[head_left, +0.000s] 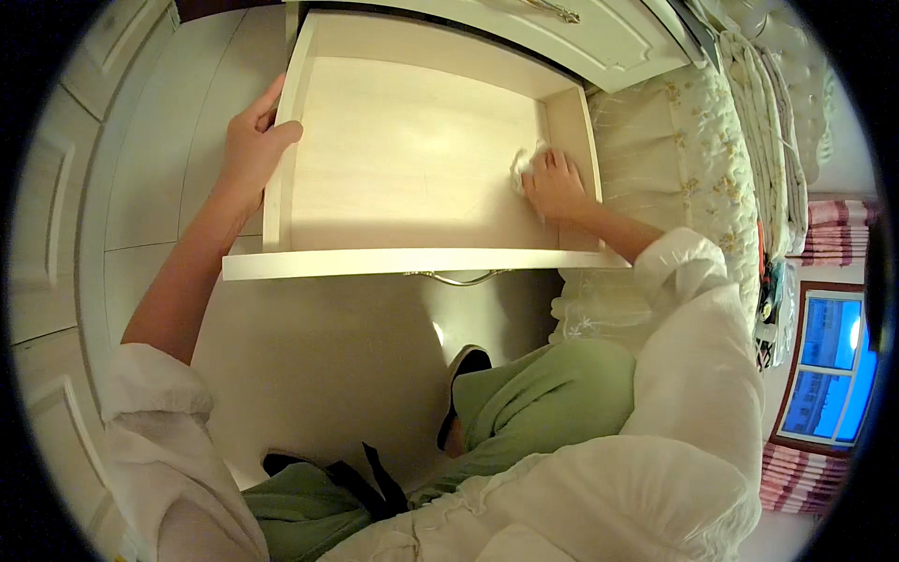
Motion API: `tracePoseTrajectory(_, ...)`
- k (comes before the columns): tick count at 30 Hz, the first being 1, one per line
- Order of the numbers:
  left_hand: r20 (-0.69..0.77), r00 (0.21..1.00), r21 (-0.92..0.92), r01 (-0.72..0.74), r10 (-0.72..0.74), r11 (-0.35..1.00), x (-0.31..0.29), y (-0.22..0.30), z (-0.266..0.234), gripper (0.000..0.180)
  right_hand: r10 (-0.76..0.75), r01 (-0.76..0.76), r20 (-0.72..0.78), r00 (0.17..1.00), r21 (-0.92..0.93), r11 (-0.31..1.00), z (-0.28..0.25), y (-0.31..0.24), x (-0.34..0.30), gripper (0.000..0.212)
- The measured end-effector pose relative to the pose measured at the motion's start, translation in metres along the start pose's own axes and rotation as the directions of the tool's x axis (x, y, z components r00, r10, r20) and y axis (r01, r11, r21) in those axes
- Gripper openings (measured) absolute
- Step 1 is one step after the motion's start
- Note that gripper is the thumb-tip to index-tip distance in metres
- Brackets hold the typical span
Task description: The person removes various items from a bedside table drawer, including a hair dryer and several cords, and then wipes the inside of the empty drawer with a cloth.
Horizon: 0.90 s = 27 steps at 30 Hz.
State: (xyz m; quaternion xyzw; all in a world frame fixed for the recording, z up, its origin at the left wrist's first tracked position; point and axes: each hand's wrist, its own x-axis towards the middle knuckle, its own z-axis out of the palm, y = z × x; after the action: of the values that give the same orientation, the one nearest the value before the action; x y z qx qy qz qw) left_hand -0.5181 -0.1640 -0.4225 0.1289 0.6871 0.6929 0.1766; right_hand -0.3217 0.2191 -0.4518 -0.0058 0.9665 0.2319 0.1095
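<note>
An open wooden drawer (412,150) is pulled out in front of me, its pale inside bare apart from my right hand and what it holds. At its left side wall, my left hand (256,140) grips the top edge, thumb over the rim and fingers on the outer side. My right hand (559,187) reaches over the white drawer front (375,263) and presses a crumpled white cloth (521,170) onto the drawer bottom near the right wall. Part of the cloth is hidden under my fingers.
Above the drawer is a white cabinet front with a metal handle (552,9). A bed with a frilled, flowered cover (655,159) stands close on the right. White panelled doors (47,215) line the left. A curved handle (461,278) juts from the drawer front.
</note>
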Motion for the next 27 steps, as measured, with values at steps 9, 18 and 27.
tracePoseTrajectory(9, -0.013, 0.999, 0.003, -0.051, 0.051, 0.999, 0.022, -0.026, -0.009, 0.066, 0.104, -0.061, -0.171, 0.980, 0.241, 0.969, 0.031, 0.012, 0.107, 0.040)
tracePoseTrajectory(18, -0.014, 0.999, -0.011, -0.036, 0.036, 0.999, 0.008, -0.007, 0.000, 0.064, 0.079, -0.018, -0.195, 0.978, 0.299, 0.954, -0.041, -0.029, 0.044, 0.057)
tracePoseTrajectory(27, -0.076, 0.990, 0.049, -0.114, 0.117, 0.992, 0.014, -0.021, -0.002, 0.061, 0.175, -0.175, -0.005, 0.985, 0.036, 0.984, -0.009, 0.013, 0.028, 0.052)
